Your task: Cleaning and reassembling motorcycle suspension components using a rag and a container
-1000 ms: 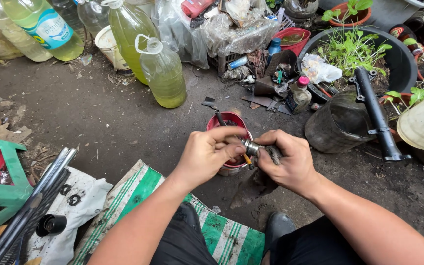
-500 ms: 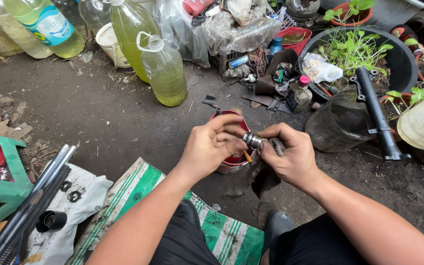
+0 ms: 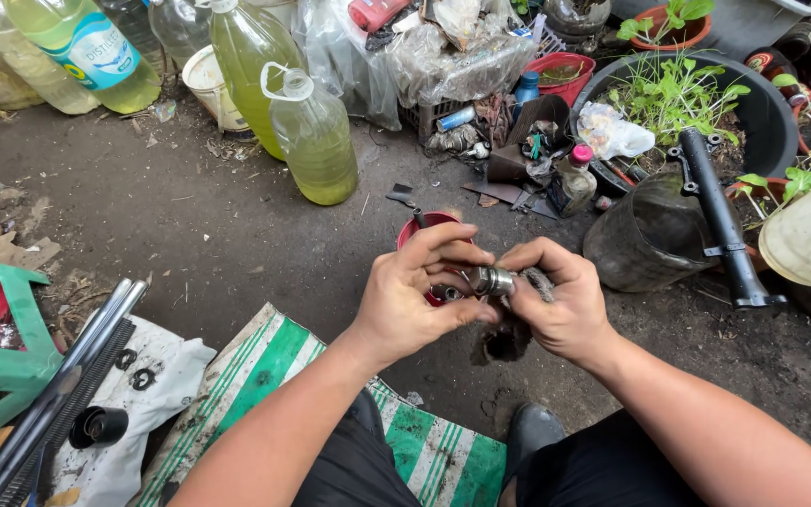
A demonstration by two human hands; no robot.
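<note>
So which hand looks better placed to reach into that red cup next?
Probably the left hand: it sits directly over the red cup, with only its fingertips on the small metal cylinder. The right hand grips that cylinder together with a dark rag.

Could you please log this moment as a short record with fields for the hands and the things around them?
Left hand: grips one end of a small metal cylinder
Right hand: holds the cylinder's other end with a dark rag
Beneath hands: red bowl on the dirt ground
Far side: jugs of yellow liquid, black pot of plants
Left edge: metal tubes, green stool
</note>
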